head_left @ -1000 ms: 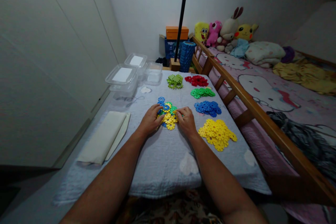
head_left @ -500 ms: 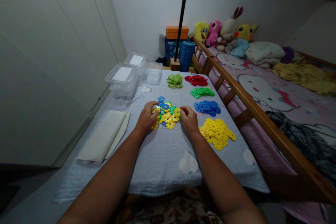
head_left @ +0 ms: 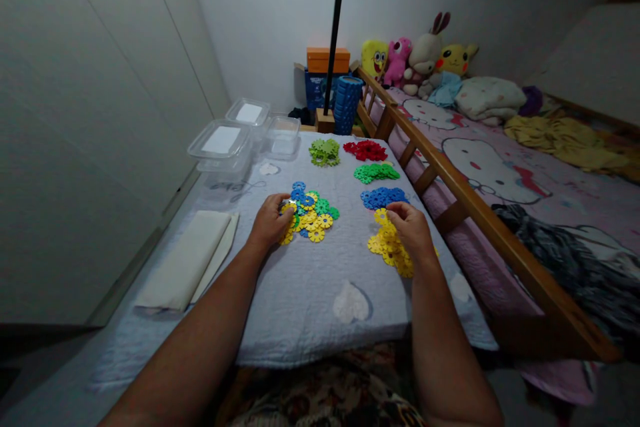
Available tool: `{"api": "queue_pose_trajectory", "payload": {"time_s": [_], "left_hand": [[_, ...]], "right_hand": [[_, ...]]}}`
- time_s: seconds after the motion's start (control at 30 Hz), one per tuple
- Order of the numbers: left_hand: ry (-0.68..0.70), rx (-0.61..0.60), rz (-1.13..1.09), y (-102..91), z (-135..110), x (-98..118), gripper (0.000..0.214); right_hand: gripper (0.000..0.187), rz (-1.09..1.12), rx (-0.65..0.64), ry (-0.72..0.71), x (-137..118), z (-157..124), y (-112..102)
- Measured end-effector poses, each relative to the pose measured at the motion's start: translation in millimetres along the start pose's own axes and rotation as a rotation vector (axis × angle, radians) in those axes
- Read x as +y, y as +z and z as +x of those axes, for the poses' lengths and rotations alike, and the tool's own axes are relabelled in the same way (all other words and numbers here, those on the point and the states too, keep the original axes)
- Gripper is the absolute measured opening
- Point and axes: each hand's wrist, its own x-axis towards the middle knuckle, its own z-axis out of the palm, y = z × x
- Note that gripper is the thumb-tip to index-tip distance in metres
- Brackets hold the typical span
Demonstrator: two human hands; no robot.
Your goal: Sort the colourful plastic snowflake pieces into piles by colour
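Observation:
A mixed pile of notched plastic building discs (head_left: pixel 316 221), yellow, blue and green, lies mid-table. At its left edge my left hand (head_left: pixel 271 221) is closed, thumb and forefinger on a yellow disc (head_left: pixel 289 209). My right hand (head_left: pixel 413 228) pinches another yellow disc (head_left: pixel 381 216) over the yellow disc pile (head_left: pixel 391 248), partly covering that pile. Just behind it sits a blue disc pile (head_left: pixel 381 197). Farther back are a green pile (head_left: pixel 376 173), a red pile (head_left: pixel 367 150) and a light green pile (head_left: pixel 325 153).
Clear plastic boxes (head_left: pixel 220 163) with lids stand at the back left. A folded cream cloth (head_left: pixel 185 260) lies at the left on the grey tablecloth (head_left: pixel 300 307). A wooden bed rail (head_left: pixel 450 177) runs along the right side. A black pole (head_left: pixel 334 33) rises behind the table.
My right hand has moved right with a yellow disc, from the mixed pile to above the yellow pile. The left hand stays at the mixed pile. The view has shifted slightly.

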Motion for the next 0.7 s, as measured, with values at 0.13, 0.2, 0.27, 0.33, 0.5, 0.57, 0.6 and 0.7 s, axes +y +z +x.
{"api": "queue_pose_trajectory", "payload": {"time_s": [0.13,0.2,0.27,0.33,0.5,0.57,0.6,0.7], "left_hand": [[-0.009,-0.009,0.022,-1.0,-0.3,0.8,0.046],[-0.006,-0.012,0.028,-1.6,-0.7,1.2,0.045],[-0.003,-0.01,0.032,-1.8,-0.9,1.1,0.045],[0.001,-0.007,0.037,-1.5,-0.6,0.4,0.044],[0.012,-0.006,0.036,-0.3,0.3,-2.5,0.044],[0.014,-0.006,0.033,-0.2,0.2,-3.3,0.044],[0.016,-0.007,0.033,-0.1,0.2,-3.5,0.044],[0.018,-0.01,0.034,0.4,0.1,-3.0,0.045]], "right_hand": [[0.025,-0.052,-0.031,0.027,14.1,-6.9,-31.8],[0.024,-0.076,-0.052,0.015,20.6,-9.7,-41.4],[0.025,-0.099,-0.051,0.015,26.6,-11.0,-47.5],[0.026,-0.116,-0.05,0.028,31.8,-11.1,-50.9],[0.027,-0.173,-0.068,0.047,38.5,-11.2,-52.2],[0.027,-0.208,-0.067,0.045,38.2,-12.1,-51.6],[0.027,-0.225,-0.065,0.042,37.7,-12.6,-51.4],[0.026,-0.27,-0.05,0.033,35.9,-13.4,-51.5]]}}
